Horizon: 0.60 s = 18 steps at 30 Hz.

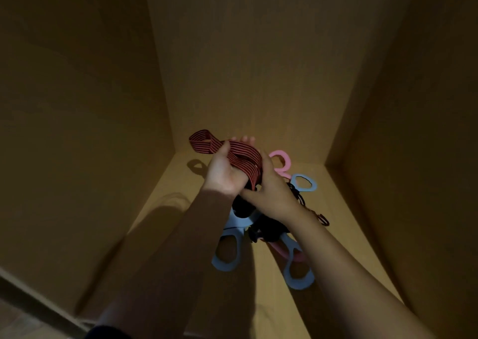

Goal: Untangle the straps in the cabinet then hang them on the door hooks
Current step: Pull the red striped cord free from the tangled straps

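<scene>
The cabinet floor [165,209] lies bare along the left wall [77,131] from the near edge to the far corner, and again at the near right beside the right wall [413,157], leaving room for a hand on either side. The middle is blocked by a heap of blue handles [225,263], pink handles [280,157] and black cords [269,228] reaching close to the back wall [245,67]. Above its far end the left hand [222,170] and right hand [271,191] hold a striped strap [240,155], with open space higher up.
</scene>
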Tool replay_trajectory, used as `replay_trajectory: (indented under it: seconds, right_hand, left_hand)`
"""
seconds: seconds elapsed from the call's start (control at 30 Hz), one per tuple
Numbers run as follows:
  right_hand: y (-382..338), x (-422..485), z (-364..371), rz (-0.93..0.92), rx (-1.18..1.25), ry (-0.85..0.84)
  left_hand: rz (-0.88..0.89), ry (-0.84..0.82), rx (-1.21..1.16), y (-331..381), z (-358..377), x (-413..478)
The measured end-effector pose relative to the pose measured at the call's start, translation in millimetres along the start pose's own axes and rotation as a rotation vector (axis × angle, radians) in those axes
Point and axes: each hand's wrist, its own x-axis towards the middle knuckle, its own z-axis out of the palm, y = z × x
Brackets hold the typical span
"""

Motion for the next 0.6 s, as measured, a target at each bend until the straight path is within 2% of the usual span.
replay_trajectory:
  seconds: [0.13, 0.23, 0.37, 0.6]
  right_hand:
    - [1.4, 7.1, -4.9, 0.062, -0.043, 0.199]
    - [2.5, 13.0, -18.7, 0.062, -0.061, 0.294]
    - [-1.2, 18.8, -33.5, 0.092, -0.01, 0.327]
    - [-32.2, 35.8, -65.8, 0.067, -0.075, 0.288]
  left_hand:
    - [0.005, -0.111, 0.208, 10.3, -0.2, -3.5]
    - [0.055, -0.097, 0.32, 25.8, -3.1, -0.9]
    - [0.098, -0.074, 0.33, 41.3, 13.9, 4.1]
    - [0.286, -0.155, 0.564, 55.7, 87.9, 6.2]
